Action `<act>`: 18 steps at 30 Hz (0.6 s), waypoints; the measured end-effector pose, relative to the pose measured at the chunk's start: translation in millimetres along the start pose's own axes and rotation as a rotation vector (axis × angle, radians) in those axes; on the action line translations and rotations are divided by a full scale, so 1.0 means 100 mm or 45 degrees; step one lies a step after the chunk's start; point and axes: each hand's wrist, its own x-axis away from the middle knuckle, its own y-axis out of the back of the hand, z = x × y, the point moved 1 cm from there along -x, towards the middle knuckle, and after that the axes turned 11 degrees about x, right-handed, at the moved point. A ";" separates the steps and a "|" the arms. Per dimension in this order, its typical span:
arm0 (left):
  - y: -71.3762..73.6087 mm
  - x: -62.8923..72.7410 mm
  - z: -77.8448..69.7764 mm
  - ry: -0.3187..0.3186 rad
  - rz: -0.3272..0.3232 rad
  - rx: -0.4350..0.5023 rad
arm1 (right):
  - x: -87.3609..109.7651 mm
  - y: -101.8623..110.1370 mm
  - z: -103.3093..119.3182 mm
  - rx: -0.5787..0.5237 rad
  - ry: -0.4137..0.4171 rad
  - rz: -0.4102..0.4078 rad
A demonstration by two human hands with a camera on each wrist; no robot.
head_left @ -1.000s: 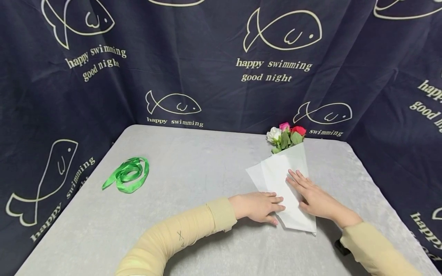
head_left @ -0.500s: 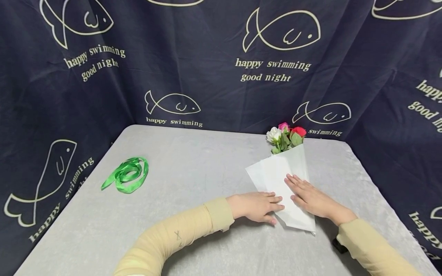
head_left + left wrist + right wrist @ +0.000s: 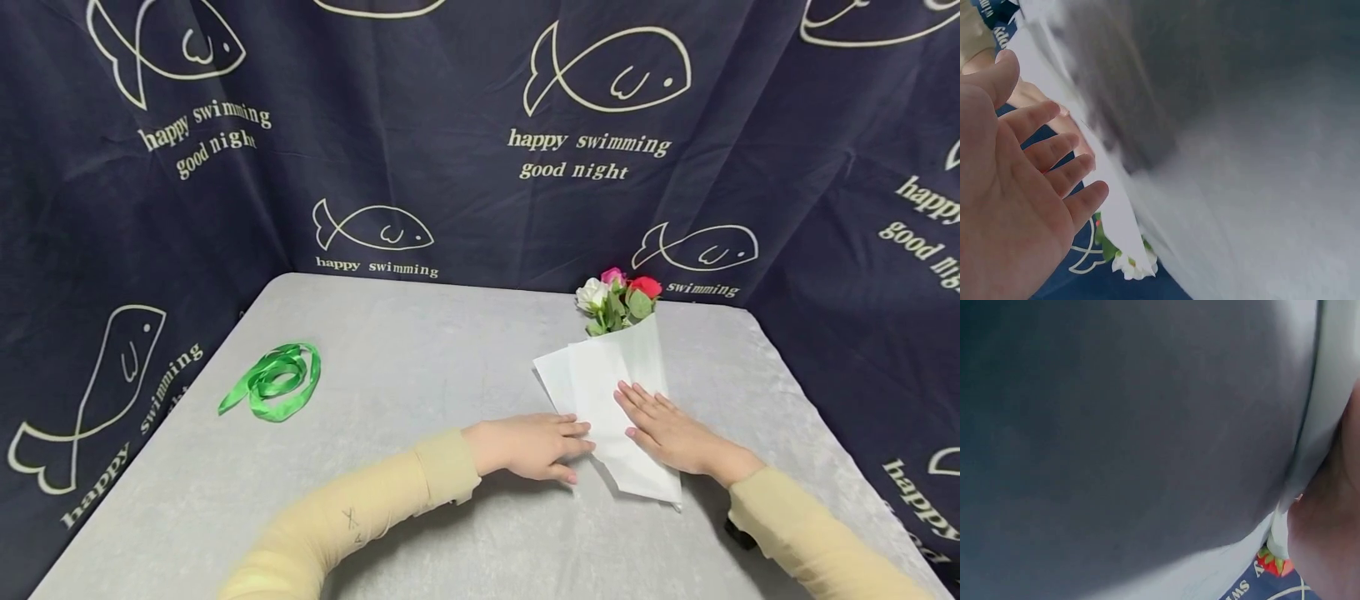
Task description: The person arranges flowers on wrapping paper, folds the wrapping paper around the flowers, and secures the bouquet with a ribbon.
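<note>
White wrapping paper (image 3: 596,379), folded into a cone, lies around a small bunch of roses. A white rose (image 3: 592,295), a pink rose (image 3: 612,277) and a red rose (image 3: 645,288) stick out of its far end with green leaves; the stems are hidden inside. My right hand (image 3: 675,435) rests flat on the paper's right side, fingers extended. My left hand (image 3: 534,448) is at the paper's left edge, fingertips right by it. In the left wrist view the fingers (image 3: 1054,151) are spread and loosely bent, with nothing held.
A loosely coiled green ribbon (image 3: 277,382) lies on the left of the grey cloth-covered table (image 3: 420,350). Dark blue curtains (image 3: 465,125) with fish drawings hang behind the table and along both sides.
My left hand has drawn back a little to the left, off the top of the paper to its edge. My right hand has slid slightly toward me and left over the paper.
</note>
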 end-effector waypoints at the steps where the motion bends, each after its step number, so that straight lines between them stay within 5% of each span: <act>1: 0.01 0.03 0.00 -0.003 -0.010 -0.003 | 0.01 -0.02 -0.02 0.024 0.007 0.006; 12: 0.05 0.08 -0.12 -0.021 -0.070 -0.088 | -0.02 -0.08 -0.06 0.068 0.003 0.070; 18: 0.04 0.06 -0.23 -0.050 -0.048 -0.143 | 0.00 -0.05 -0.03 0.054 0.043 0.006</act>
